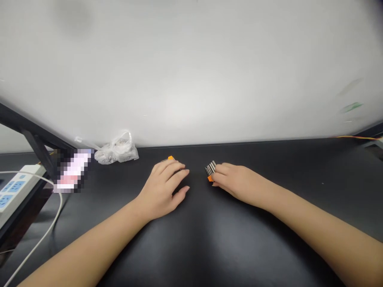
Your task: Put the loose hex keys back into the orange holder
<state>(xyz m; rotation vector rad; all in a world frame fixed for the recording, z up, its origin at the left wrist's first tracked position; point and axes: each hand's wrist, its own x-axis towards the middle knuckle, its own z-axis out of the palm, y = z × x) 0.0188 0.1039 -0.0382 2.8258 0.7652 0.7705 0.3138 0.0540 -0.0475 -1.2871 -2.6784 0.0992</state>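
Note:
My left hand (166,185) hovers over or rests on the black table, thumb apart from its slightly bent fingers, and nothing shows in its grasp. Just beyond its knuckles a small orange piece (170,158) peeks out with a thin pale edge beside it; the hand hides the rest. On the right, the fingers of my right hand (231,177) are closed around a small striped object with an orange end (210,171). Pale and dark parallel bars show on its upper part, and its exact kind is unclear. A gap of table separates the two hands.
A knotted clear plastic bag (118,149) lies by the white wall (191,79). At the left are a pixelated bright screen (74,169), a white power strip (20,187), a white cable (44,235) and a black frame strut (37,147). An orange-yellow wire (359,137) runs at the far right.

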